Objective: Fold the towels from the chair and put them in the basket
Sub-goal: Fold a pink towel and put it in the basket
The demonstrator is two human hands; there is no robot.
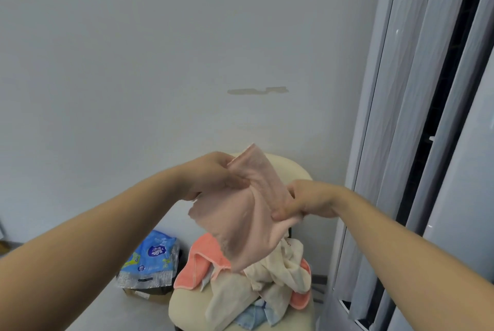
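At mid-frame, a pale pink towel [248, 213] is pinched by left hand [213, 178] and right hand [307, 201], mid-fold above the chair [184, 306]; edges probably need aligning next

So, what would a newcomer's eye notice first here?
A pale pink towel, held up in the middle between the left grip and the right grip. Below it, a heap of towels, coral, cream and blue, lies on the cream chair; a blue pack lies beside it, at left.
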